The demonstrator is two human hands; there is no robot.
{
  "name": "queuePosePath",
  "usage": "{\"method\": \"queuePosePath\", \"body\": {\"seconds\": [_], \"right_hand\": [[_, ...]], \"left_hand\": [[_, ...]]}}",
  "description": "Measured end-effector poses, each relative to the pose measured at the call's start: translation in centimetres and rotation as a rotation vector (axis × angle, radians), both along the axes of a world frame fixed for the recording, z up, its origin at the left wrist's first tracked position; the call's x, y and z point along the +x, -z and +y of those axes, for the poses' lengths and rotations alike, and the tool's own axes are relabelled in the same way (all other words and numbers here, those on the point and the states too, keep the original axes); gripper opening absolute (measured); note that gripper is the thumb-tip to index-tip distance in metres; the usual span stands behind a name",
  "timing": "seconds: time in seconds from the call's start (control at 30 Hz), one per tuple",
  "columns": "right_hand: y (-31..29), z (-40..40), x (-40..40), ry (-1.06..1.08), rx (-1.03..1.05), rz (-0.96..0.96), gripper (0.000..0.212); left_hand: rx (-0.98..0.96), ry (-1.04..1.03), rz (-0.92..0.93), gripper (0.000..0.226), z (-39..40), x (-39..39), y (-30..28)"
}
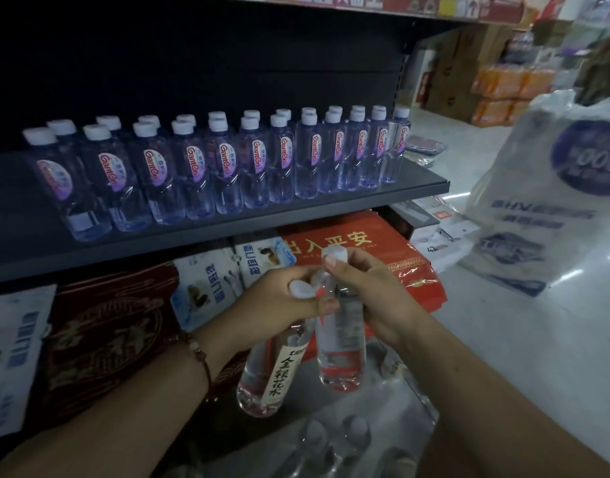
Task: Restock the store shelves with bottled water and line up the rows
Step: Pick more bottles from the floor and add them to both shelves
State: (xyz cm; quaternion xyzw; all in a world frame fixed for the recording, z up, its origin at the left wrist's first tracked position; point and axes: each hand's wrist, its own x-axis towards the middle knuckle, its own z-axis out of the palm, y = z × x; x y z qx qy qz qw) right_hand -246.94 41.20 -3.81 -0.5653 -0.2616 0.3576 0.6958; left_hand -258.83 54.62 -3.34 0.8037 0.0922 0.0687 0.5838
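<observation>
Head view: left hand (279, 301) grips the neck of a bottle (269, 370) with a vertical white label; it hangs tilted, base toward 7 o'clock. Right hand (362, 298) grips a second bottle (341, 343) near its shoulder, thumb up against the white cap (334, 254), body hanging near upright. The two bottles touch or nearly touch at the necks, at 6 o'clock of the shelf (227, 232). On the shelf, a double row of capped bottles (227, 163) runs from 9 toward 2 o'clock, set back from the front edge; bare shelf lies at 9 o'clock of the row. At the bottom of frame, 6 o'clock of the hands, a shrink-wrapped pack (334, 443) shows more caps. Handling judgement: full bottles, moderately heavy for one hand; thin clear plastic walls will dent under squeeze and look smooth, possibly slick. The neck below the cap is the stiffest part and a sound hold for carrying; for setting down upright, a mid-body hold would steer the base better. Tipping neighbours is the likely risk.
</observation>
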Motion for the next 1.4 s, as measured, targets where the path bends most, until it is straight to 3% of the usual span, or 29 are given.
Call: {"method": "queuePosePath", "body": {"seconds": [0.1,0.23,0.37,0.47,0.57,0.67,0.8,0.97,1.13,1.23,1.3,1.4], "right_hand": [[0.2,0.1,1.0,-0.023,0.007,0.0,0.043],[0.8,-1.1,3.5,-0.225,-0.093,-0.013,0.08],[1.8,-1.8,3.7,-0.409,-0.307,-0.128,0.072],[1.6,-1.5,2.8,-0.325,-0.272,-0.149,0.065],[1.5,-1.4,1.9,-0.245,-0.232,-0.139,0.064],[0.9,-1.5,1.7,-0.187,-0.24,-0.005,0.055],[1.1,-1.8,1.9,-0.239,-0.165,0.336,0.095],[1.5,-1.6,0.3,-0.445,0.062,0.522,0.075],[1.9,-1.1,-0.6,-0.447,0.089,0.556,0.07],[1.7,-1.1,-0.6,-0.415,0.152,0.603,0.067],[1.0,-1.4,-0.5,-0.41,0.213,0.6,0.062],[0.1,-1.8,0.0,-0.394,0.225,0.539,0.064]], "left_hand": [[-0.02,0.001,-0.033,0.032,0.4,0.3,-0.1],[-0.08,-0.02,-0.091,0.03,1.3,0.5,-0.9],[-0.187,-0.071,-0.094,0.041,2.4,0.6,-1.3],[-0.18,-0.086,-0.056,0.049,2.8,0.6,-1.2],[-0.321,-0.182,-0.082,0.047,2.6,1.0,-1.5],[-0.493,-0.325,-0.096,0.048,3.0,1.6,-2.1],[-0.604,-0.397,-0.106,0.035,4.3,1.6,-2.6],[-0.722,-0.527,-0.105,0.04,5.0,1.6,-2.5],[-0.734,-0.674,-0.158,0.051,4.1,1.8,-2.3],[-0.93,-0.709,-0.309,0.03,3.6,2.0,-3.0],[-0.862,-0.666,-0.287,0.028,2.9,2.0,-3.4],[-0.561,-0.491,-0.031,0.068,1.3,1.9,-2.1]]}}
